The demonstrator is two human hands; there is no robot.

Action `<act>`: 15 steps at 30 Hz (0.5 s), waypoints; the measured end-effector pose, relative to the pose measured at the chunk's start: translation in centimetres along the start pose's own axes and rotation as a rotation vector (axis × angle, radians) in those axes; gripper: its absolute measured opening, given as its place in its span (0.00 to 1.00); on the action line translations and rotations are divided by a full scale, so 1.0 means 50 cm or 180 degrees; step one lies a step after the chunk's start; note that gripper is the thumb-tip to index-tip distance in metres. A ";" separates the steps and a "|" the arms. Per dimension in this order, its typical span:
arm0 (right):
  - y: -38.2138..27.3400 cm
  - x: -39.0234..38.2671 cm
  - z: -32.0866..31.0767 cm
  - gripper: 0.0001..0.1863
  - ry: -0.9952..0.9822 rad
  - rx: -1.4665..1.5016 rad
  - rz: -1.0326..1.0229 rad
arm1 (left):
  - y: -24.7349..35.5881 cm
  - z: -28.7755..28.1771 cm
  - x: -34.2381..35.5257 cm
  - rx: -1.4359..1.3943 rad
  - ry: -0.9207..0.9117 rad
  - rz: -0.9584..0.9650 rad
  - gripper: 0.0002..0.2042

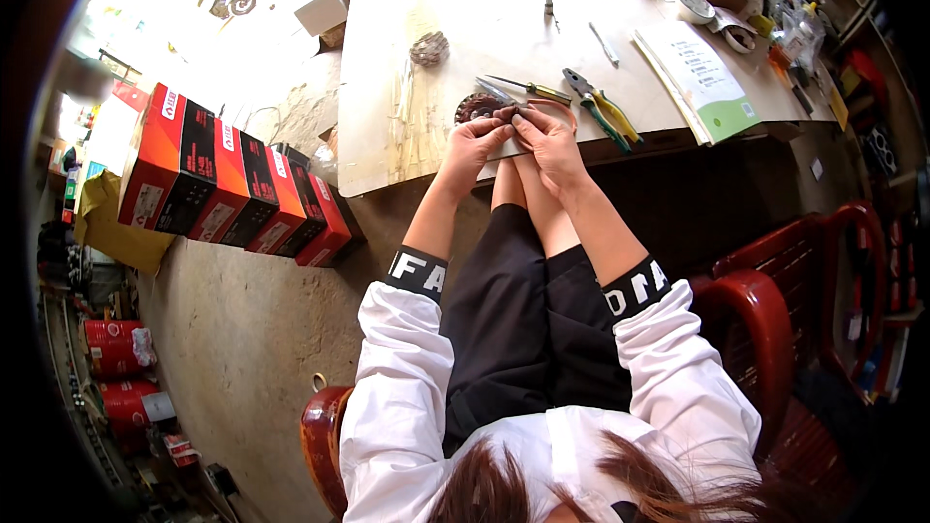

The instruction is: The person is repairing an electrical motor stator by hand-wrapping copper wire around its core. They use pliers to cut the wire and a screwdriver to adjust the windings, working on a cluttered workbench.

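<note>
My left hand (473,147) and my right hand (549,143) meet above the near edge of the table, fingertips pinched together. Between them is a small dark piece (508,115), too small to name. Just behind my left fingers lies a round brown part that looks like a copper-wound motor coil (473,107), partly hidden by the hand. A screwdriver (542,91) with a yellow and black handle lies beyond my fingertips. Right of my right hand are pliers (581,84) with green grips and a tool with yellow handles (618,118).
The pale table (387,29) bears a wound bundle (429,48), a marker (549,2), an open booklet (697,77) and clutter at the far right. Red and black boxes (208,169) stand left of the table. A red wooden chair (765,329) is at my right.
</note>
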State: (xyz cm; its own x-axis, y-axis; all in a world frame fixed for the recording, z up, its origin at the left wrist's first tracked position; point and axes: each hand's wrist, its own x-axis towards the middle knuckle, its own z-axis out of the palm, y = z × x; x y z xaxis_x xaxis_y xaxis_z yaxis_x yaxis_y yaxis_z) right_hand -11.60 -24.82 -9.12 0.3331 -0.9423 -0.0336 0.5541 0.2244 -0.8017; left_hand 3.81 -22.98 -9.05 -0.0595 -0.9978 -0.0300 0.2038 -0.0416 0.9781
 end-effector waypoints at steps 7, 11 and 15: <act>-0.005 0.001 0.014 0.10 0.0528 -0.0537 -0.0089 | -0.005 0.001 0.001 -0.0085 0.0192 -0.0058 0.12; -0.006 -0.015 0.010 0.13 0.0739 -0.0895 -0.0502 | -0.006 0.010 -0.004 0.0258 0.0398 -0.0061 0.13; -0.010 -0.010 -0.003 0.20 0.0236 -0.0101 -0.0424 | -0.019 0.004 0.000 0.0673 0.0265 0.0227 0.14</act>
State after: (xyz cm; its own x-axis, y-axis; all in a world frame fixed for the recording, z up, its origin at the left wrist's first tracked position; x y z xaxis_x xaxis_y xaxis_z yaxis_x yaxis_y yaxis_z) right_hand -12.17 -24.48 -8.82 0.2002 -0.9793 0.0314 0.5648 0.0892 -0.8204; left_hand 3.44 -22.94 -9.96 0.0304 -0.9990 0.0325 -0.0053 0.0324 0.9995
